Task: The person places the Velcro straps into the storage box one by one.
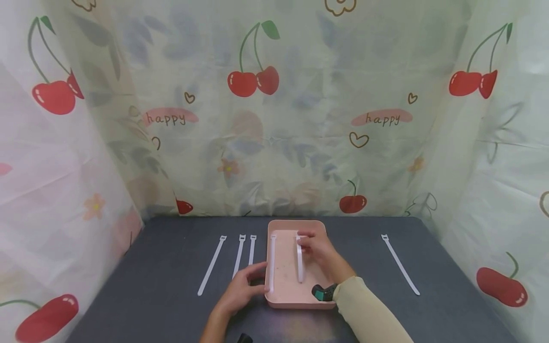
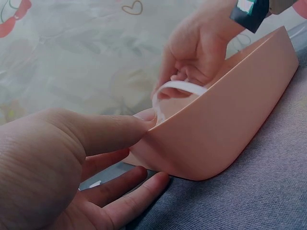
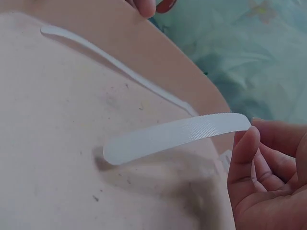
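Observation:
Inside a pink tray (image 1: 296, 304), my right hand (image 1: 319, 250) pinches a white cable tie (image 1: 299, 267), a flat strap, near its far end. In the right wrist view that cable tie (image 3: 163, 139) curves out from the thumb and fingertips, its rounded tail low over the tray floor. A second white cable tie (image 1: 272, 264) lies along the tray's left wall. At the tray's left rim, my left hand (image 1: 242, 288) holds on with thumb and fingertip. Its other fingers (image 2: 127, 196) spread below, outside the wall, in the left wrist view.
Left of the tray lie several loose cable ties, among them one far left (image 1: 212, 264) and one nearer the tray (image 1: 239, 255). Another cable tie (image 1: 401, 264) lies to the right. A patterned curtain (image 1: 274, 143) encloses the dark table (image 1: 171, 267) at the back and sides.

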`<action>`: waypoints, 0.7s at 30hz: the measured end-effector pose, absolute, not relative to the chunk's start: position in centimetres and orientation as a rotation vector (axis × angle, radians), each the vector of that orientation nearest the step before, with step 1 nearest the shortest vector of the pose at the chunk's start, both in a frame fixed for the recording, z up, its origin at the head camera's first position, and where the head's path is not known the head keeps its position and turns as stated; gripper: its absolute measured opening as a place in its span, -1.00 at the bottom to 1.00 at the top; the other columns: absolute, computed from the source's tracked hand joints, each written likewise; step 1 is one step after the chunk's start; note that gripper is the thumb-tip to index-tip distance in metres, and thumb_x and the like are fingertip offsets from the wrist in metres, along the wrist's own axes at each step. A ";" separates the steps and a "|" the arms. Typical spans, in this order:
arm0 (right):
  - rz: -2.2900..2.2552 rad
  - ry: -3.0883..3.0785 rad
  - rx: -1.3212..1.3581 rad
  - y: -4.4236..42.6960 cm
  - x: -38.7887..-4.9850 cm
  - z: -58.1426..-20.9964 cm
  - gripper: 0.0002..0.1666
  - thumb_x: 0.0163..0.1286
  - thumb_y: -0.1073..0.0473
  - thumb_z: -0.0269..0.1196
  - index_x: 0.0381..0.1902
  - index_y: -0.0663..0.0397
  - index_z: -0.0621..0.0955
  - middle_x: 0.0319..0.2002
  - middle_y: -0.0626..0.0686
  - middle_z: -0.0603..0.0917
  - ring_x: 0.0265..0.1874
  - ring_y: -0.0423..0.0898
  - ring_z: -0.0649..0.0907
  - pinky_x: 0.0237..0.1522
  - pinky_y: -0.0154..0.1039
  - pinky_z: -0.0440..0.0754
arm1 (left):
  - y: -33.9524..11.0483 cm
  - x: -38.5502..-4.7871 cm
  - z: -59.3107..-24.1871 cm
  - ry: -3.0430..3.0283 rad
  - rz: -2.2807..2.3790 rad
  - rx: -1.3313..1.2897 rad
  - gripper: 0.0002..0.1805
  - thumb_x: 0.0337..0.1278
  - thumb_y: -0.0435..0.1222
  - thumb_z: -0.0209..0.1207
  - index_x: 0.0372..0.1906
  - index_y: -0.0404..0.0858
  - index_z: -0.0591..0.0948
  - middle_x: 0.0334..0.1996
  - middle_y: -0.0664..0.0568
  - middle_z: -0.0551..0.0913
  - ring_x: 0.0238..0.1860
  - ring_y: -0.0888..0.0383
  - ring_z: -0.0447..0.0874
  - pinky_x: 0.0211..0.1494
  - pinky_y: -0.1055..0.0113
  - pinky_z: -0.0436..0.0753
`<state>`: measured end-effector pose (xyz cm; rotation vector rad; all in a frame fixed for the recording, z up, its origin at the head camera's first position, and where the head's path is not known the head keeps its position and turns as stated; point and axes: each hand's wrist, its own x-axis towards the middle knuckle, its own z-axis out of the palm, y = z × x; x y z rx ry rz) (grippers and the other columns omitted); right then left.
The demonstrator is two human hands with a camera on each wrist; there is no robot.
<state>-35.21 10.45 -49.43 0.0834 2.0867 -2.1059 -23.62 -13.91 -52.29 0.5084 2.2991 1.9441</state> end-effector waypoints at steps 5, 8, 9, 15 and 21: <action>-2.046 2.137 0.162 10.2 -35.4 -50.3 -0.59 0.23 0.48 0.23 0.07 0.42 0.56 -0.43 0.13 0.66 -0.64 -0.13 0.55 -0.57 -0.32 0.53 | -13.9 -23.6 -52.3 2.298 1.944 0.503 -0.31 -0.03 -0.46 0.35 0.30 -0.44 0.42 0.23 -0.30 0.47 0.17 -0.21 0.50 0.17 -0.09 0.46; -1.974 2.183 0.191 10.1 -35.2 -50.7 -0.59 0.21 0.44 0.27 0.06 0.39 0.58 -0.44 0.13 0.65 -0.65 -0.12 0.56 -0.58 -0.32 0.56 | -13.9 -23.6 -52.4 2.297 1.946 0.502 -0.31 -0.02 -0.47 0.35 0.30 -0.44 0.42 0.23 -0.31 0.47 0.17 -0.22 0.49 0.17 -0.10 0.46; -1.944 2.200 0.201 10.1 -35.2 -50.7 -0.59 0.21 0.43 0.28 0.05 0.38 0.58 -0.45 0.13 0.65 -0.66 -0.12 0.56 -0.59 -0.31 0.56 | -13.9 -23.6 -52.4 2.297 1.946 0.502 -0.31 -0.02 -0.47 0.35 0.30 -0.45 0.42 0.23 -0.32 0.46 0.17 -0.23 0.49 0.17 -0.11 0.46; -1.788 2.290 0.248 9.7 -34.8 -50.8 -0.64 0.18 0.41 0.31 -0.02 0.35 0.61 -0.54 0.13 0.60 -0.71 -0.14 0.54 -0.63 -0.34 0.55 | -14.0 -23.7 -52.5 2.294 1.946 0.507 -0.31 -0.02 -0.47 0.34 0.30 -0.45 0.41 0.23 -0.32 0.46 0.18 -0.24 0.48 0.17 -0.11 0.46; -1.670 2.390 0.250 9.4 -34.4 -50.5 -0.67 0.20 0.37 0.34 -0.05 0.30 0.62 -0.60 0.10 0.61 -0.74 -0.15 0.54 -0.66 -0.35 0.54 | -13.9 -23.7 -52.4 2.306 1.937 0.509 -0.31 -0.02 -0.46 0.35 0.30 -0.44 0.42 0.24 -0.30 0.46 0.18 -0.22 0.49 0.17 -0.09 0.46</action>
